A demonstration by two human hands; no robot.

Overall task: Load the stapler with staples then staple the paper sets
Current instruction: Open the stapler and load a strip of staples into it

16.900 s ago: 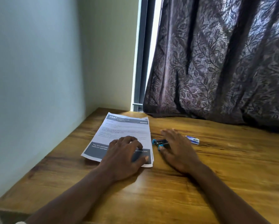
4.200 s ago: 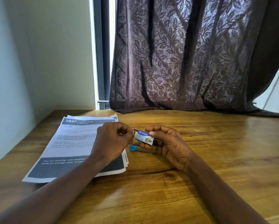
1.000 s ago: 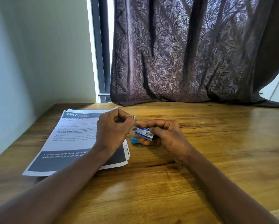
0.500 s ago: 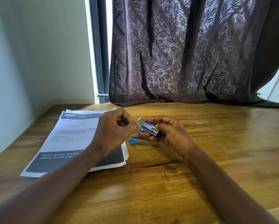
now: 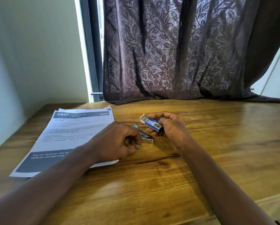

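Note:
A small metal stapler (image 5: 146, 137) with a blue tip lies on the wooden table (image 5: 168, 176), just right of the paper stack (image 5: 74, 130). My left hand (image 5: 119, 142) rests beside the stapler's near end. Its fingers are pinched on a small silvery piece (image 5: 137, 146) that looks like a strip of staples. My right hand (image 5: 171, 129) holds the blue and white staple box (image 5: 150, 123) just above and behind the stapler, with the box's end flap open toward the left. The stapler's inside is partly hidden by my left fingers.
The printed sheets lie fanned at the left, near a pale wall (image 5: 30, 62). A dark patterned curtain (image 5: 184, 54) hangs along the table's back edge. The table's front edge (image 5: 265, 198) runs at the lower right.
My left hand has come down from the box to the stapler on the table, still pinching the silvery piece. My right hand has drawn the box slightly right, away from the left hand.

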